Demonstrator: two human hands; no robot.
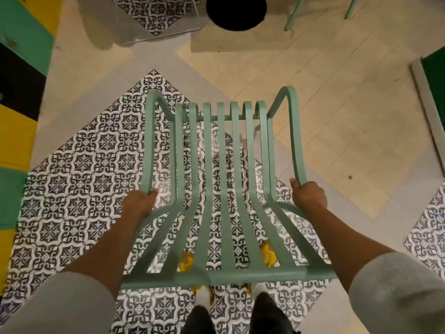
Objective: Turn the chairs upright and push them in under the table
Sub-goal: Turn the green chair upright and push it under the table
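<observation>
A mint-green slatted metal chair (pixel 222 179) stands upright in front of me, seen from above and behind, its backrest top rail close to my body. My left hand (pixel 138 203) is closed around the rear of the left armrest. My right hand (pixel 309 196) grips the rear of the right armrest. The chair's front edge points away from me toward a black round table base (pixel 236 13) at the top of the view. The table top itself is out of view.
The floor mixes patterned black-and-white tiles (pixel 79 179) and beige tiles (pixel 337 104). Green legs of another chair (pixel 292 15) show at the top right. Green, yellow and black panels (pixel 19 68) line the left. A dark green edge (pixel 435 75) sits at the right.
</observation>
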